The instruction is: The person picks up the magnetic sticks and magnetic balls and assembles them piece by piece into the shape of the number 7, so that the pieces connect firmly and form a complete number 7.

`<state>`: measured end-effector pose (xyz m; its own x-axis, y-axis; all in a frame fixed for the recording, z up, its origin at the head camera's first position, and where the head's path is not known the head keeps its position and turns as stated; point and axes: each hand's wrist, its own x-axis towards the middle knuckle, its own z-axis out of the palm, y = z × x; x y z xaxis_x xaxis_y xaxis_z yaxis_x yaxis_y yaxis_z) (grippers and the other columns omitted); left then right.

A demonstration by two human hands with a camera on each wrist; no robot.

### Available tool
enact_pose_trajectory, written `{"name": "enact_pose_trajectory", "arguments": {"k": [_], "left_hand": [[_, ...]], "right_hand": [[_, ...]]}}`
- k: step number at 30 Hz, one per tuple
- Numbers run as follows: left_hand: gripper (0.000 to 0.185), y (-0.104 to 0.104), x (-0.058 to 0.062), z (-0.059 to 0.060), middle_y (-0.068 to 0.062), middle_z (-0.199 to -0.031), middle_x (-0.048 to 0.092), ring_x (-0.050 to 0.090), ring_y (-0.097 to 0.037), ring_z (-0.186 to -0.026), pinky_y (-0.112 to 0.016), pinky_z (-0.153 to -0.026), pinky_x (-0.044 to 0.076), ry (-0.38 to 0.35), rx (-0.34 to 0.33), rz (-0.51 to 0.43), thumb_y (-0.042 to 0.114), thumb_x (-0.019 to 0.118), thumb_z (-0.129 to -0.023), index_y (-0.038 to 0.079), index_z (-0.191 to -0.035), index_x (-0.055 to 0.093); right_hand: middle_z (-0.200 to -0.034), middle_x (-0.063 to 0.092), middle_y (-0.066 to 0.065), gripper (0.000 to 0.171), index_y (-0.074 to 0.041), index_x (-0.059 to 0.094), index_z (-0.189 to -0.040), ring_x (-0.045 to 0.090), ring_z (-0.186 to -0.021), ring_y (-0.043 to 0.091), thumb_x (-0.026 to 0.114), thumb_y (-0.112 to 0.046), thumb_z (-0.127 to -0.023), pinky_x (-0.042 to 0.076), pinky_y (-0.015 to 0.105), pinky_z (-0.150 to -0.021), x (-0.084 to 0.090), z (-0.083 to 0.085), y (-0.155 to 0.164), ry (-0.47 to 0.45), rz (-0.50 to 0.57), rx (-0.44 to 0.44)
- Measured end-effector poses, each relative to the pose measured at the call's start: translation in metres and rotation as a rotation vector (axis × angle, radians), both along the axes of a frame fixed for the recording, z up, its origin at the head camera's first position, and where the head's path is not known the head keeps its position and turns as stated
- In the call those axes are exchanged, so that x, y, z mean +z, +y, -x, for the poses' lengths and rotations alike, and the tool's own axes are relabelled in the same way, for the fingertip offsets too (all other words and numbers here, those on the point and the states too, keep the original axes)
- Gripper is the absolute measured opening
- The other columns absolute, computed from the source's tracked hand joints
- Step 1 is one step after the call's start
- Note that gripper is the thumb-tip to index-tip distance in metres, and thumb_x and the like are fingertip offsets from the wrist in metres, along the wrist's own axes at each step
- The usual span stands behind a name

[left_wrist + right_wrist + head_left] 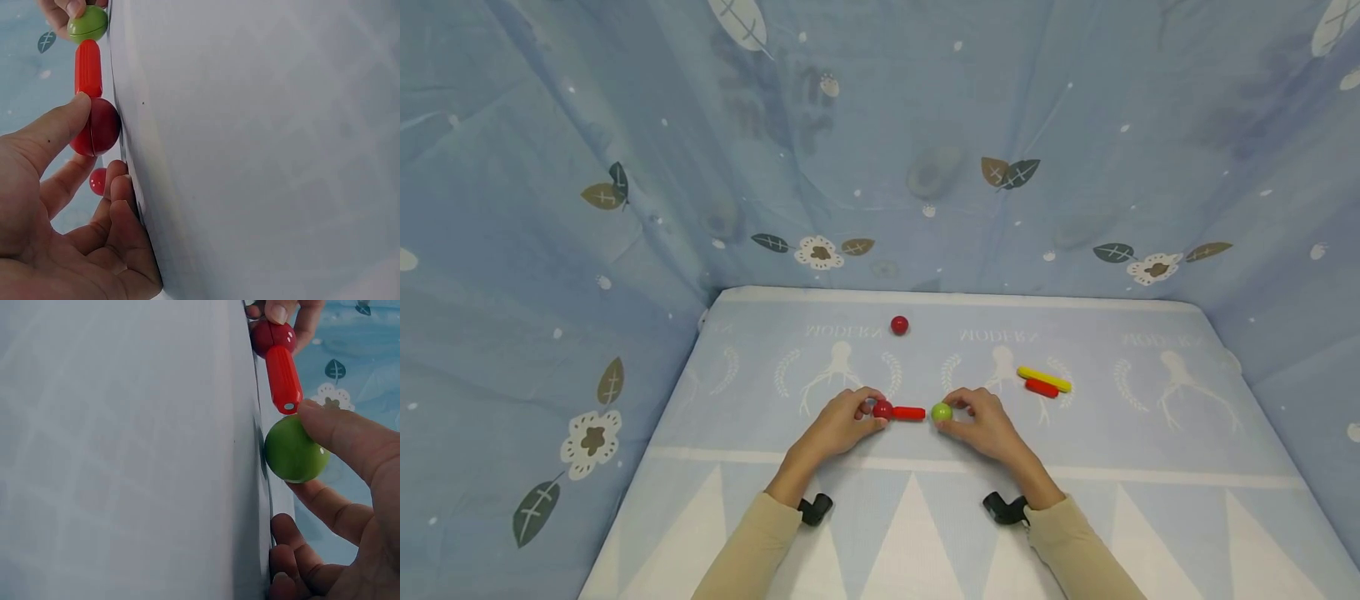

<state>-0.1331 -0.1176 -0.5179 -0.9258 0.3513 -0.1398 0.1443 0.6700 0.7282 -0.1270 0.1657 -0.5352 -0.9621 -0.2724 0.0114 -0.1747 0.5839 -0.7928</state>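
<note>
My left hand (841,423) pinches a dark red ball (883,410) between thumb and finger. A short red rod (909,413) lies against that ball's right side, pointing toward the green ball (942,412). My right hand (987,427) pinches the green ball, and a small gap shows between it and the rod's free end in the head view. In the right wrist view, a pale hole is visible in the end of the red rod (284,380). Seams run round the red ball (95,127) and the green ball (88,24) in the left wrist view.
Farther back on the patterned cloth sits another red ball (899,325). To the right, a long yellow rod (1044,379) and a short red rod (1042,388) lie side by side. Blue printed curtains (880,150) enclose the table (1150,450) at the back and sides.
</note>
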Motion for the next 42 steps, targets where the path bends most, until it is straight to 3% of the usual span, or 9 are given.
{"name": "enact_pose_trajectory", "arguments": {"k": [20, 42], "left_hand": [[0.036, 0.0009, 0.0026, 0.0004, -0.002, -0.093, 0.054, 0.047, -0.017, -0.08, -0.032, -0.066, 0.041, 0.003, -0.005, 0.005, 0.027, 0.076, -0.091, 0.017, -0.123, 0.065], [0.035, 0.0, -0.0001, 0.0005, 0.0, -0.092, 0.054, 0.048, -0.016, -0.081, -0.031, -0.067, 0.042, -0.003, -0.001, 0.009, 0.029, 0.077, -0.091, 0.02, -0.123, 0.065]], "right_hand": [[-0.103, 0.06, 0.006, 0.031, -0.015, 0.073, -0.107, 0.048, -0.093, 0.024, 0.085, -0.026, -0.081, 0.04, 0.039, -0.078, 0.0014, -0.001, -0.0062, 0.038, -0.001, 0.0], [-0.103, 0.059, 0.005, 0.03, -0.016, 0.074, -0.108, 0.045, -0.092, 0.024, 0.084, -0.026, -0.082, 0.038, 0.038, -0.078, 0.0014, -0.0013, -0.0065, -0.005, 0.004, -0.016]]}}
